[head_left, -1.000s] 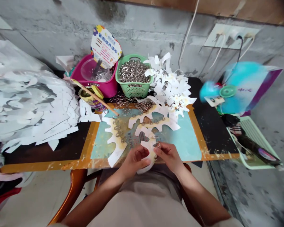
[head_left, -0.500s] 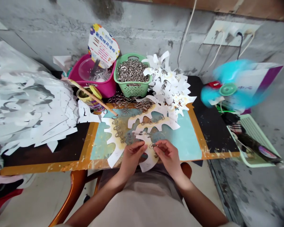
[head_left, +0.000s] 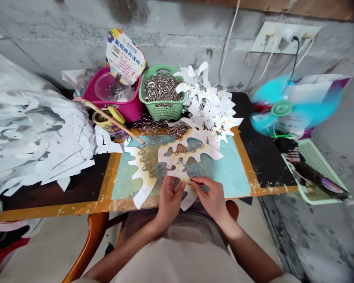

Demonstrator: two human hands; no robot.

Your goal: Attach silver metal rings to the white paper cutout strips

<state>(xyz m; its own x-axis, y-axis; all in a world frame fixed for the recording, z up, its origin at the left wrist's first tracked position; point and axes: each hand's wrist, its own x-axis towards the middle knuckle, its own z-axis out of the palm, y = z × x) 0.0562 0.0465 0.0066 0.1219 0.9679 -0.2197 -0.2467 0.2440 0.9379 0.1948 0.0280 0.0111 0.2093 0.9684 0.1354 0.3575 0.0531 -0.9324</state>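
Okay: loose heap of white cut-outs (head_left: 38,133) sits at the table's (head_left: 76,184) left, with the green basket (head_left: 162,112) of rings behind. Your left hand (head_left: 168,200) is closed on the paper cut-out (head_left: 188,196) at the near table edge, thumb on top. Your right hand (head_left: 212,196) pinches a small metal ring (head_left: 190,181) against its lobe. The paper looks light and floppy, likely to tear at the notches, so grip a broad lobe flat. The ring looks stiff and slick; take it by the fingertips. The fan (head_left: 286,108) spins at the right, so thin paper may flutter.

Teal fan (head_left: 281,107), pink tub (head_left: 132,111), wall sockets (head_left: 283,37)
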